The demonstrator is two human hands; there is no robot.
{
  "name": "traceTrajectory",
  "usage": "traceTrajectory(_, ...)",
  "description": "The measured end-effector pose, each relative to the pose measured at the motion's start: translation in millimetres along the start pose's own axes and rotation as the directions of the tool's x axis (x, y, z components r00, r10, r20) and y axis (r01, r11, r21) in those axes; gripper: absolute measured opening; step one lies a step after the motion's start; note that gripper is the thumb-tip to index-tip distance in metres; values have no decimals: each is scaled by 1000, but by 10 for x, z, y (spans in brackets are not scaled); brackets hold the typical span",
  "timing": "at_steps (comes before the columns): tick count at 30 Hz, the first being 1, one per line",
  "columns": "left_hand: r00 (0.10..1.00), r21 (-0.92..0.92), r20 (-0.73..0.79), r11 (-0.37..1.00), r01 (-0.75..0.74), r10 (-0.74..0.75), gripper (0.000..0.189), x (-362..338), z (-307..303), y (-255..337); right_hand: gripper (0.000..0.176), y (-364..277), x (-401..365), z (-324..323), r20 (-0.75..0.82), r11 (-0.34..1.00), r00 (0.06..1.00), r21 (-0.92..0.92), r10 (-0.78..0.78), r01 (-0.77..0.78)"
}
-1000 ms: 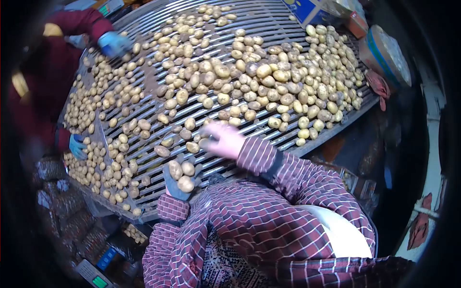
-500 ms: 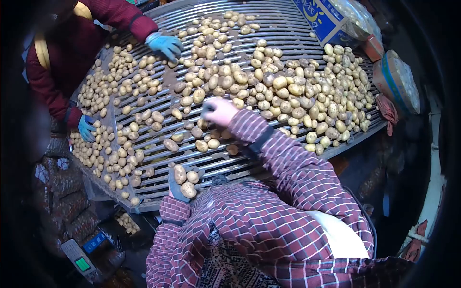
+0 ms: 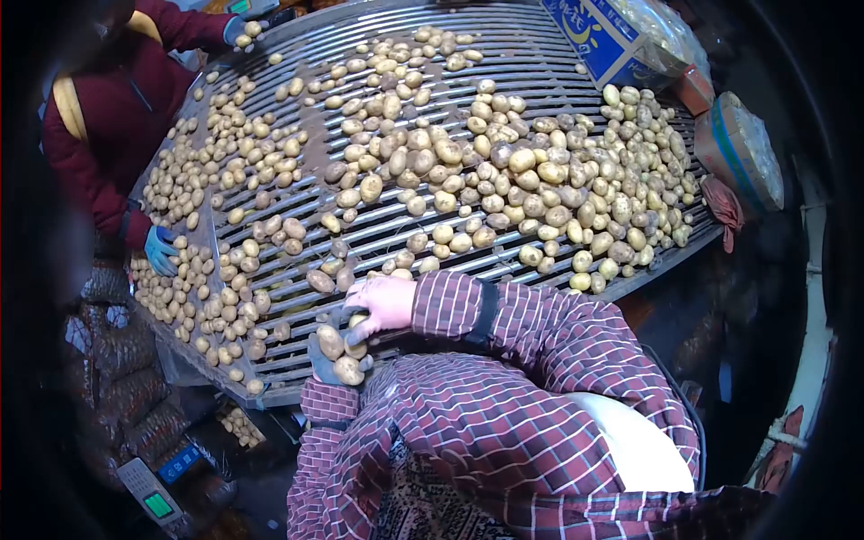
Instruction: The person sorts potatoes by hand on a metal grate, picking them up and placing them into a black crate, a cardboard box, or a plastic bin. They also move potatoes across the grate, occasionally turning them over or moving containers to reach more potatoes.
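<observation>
From my end of the head camera, the containers come first: one blue box [image 3: 601, 52] at the slatted rack's [image 3: 513, 58] far right edge, clear plastic [image 3: 661, 31] bulging out of it. One round-sided carton [image 3: 724, 157], banded with green-blue tape, stands at the right corner and also holds clear plastic. Below the left end of the near edge I see a small open box [image 3: 241, 427] of potatoes, with several net sacks [image 3: 135, 387] beside it, too blurred to count.

The main heap of potatoes [image 3: 549, 175] spreads from the middle of the rack to its right edge, too many for me to count; smaller ones crowd the left edge.

At the near edge, the left hand [image 3: 320, 364] is palm up, its fingers curled round potatoes, of which I count three. The right hand [image 3: 382, 301] sits just above it, thumb and fingers bent around one more; its fingertips are partly hidden.

Across the left edge, one co-worker's gloved hand [image 3: 236, 30] grips two potatoes; the other [image 3: 160, 250] rests among small ones.

White characters mark the blue box, but I cannot read them. One scale [image 3: 144, 486] shows a green display, digits illegible.
</observation>
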State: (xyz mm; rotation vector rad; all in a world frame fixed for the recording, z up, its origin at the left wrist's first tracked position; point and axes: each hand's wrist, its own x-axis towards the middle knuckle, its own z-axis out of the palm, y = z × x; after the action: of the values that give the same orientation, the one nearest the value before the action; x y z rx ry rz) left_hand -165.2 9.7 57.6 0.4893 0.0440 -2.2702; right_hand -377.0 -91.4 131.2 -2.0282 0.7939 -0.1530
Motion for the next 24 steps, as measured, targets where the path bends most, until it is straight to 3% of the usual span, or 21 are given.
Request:
traceTrajectory(1, 987, 158, 154, 987, 13, -38, 67, -27, 258, 45, 54, 86, -10, -86, -24, 998, 998, 20, -51, 51)
traceTrajectory(2, 927, -159, 347, 965, 208, -143, 67, 72, 215, 39, 45, 164, -50, -210, -177, 998, 983, -19, 57, -61)
traceTrajectory(3, 878, -340, 430, 864, 372, -209, 64, 130, 33, 24, 37, 310, -61, -439, -280, 984, 944, 20, 173, -175)
traceTrajectory(4, 817, -492, 508, 687, 536, -273, 61, 188, -149, 8, 28, 501, -98, -673, -500, 949, 827, -31, 257, -314)
traceTrajectory(5, 745, -581, 579, 473, 663, -333, 58, 243, -331, -7, 19, 734, -120, -920, -690, 879, 691, -170, 217, -445)
traceTrajectory(6, 595, -647, 623, 93, 757, -508, 54, 312, -440, 98, 18, 795, -181, -1248, -679, 809, 630, -91, 377, -581)
traceTrajectory(7, 570, -637, 644, 54, 769, -510, 52, 328, -306, 67, 31, 993, -225, -1373, -819, 710, 496, -165, 287, -684)
traceTrajectory(9, 518, -614, 685, -25, 789, -512, 49, 365, -36, 5, 54, 1071, -317, -1534, -729, 621, 512, -154, 453, -769)
traceTrajectory(10, 656, -596, 610, 289, 749, -443, 51, 267, 243, -34, 53, 1354, -310, -1534, -669, 577, 556, -226, 493, -785)
traceTrajectory(11, 716, -594, 573, 400, 698, -398, 53, 250, 33, -30, 53, 1645, -325, -1549, -607, 534, 589, -298, 534, -791)
traceTrajectory(12, 772, -586, 531, 506, 633, -349, 55, 230, -178, -26, 55, 1544, -412, -1642, -544, 635, 642, -236, 541, -736)
traceTrajectory(13, 821, -572, 486, 602, 557, -298, 57, 217, -294, -18, 54, 1423, -511, -1673, -543, 780, 657, -5, 524, -626)
traceTrajectory(14, 752, -580, 593, 496, 647, -288, 60, 283, -431, 29, 54, 1430, -608, -1631, -546, 869, 691, 165, 474, -466)
traceTrajectory(15, 912, -567, 354, 728, 387, -208, 56, 181, -242, 12, 55, 1453, -698, -1608, -559, 906, 717, 321, 418, -278)
traceTrajectory(16, 994, -326, 54, 939, 112, -99, 55, 79, -52, -5, 56, 1503, -767, -1533, -601, 945, 738, 285, 307, -161)
traceTrajectory(17, 975, -5, -223, 1000, -10, 9, 56, -21, 139, -21, 58, 1420, -825, -1362, -617, 877, 700, 480, 360, -27)
traceTrajectory(18, 985, -94, 118, 986, 136, -125, 58, 57, -6, 80, 56, 1378, -833, -1255, -607, 834, 698, 552, 380, 25)
traceTrajectory(19, 864, -125, 454, 945, 302, -216, 64, 165, -169, 184, 58, 1299, -923, -1157, -506, 676, 720, 734, 475, 70)
traceTrajectory(20, 854, -213, 482, 919, 332, -196, 66, 194, -220, 179, 59, 1031, -983, -1112, -396, 476, 728, 873, 560, 108)
traceTrajectory(21, 846, -300, 504, 883, 360, -174, 68, 190, -234, 191, 60, 1049, -939, -1006, -435, 444, 735, 873, 519, 203)
traceTrajectory(24, 898, -301, 426, 919, 256, -111, 71, 80, -190, 223, 58, 983, -909, -850, -456, 453, 769, 857, 448, 245)
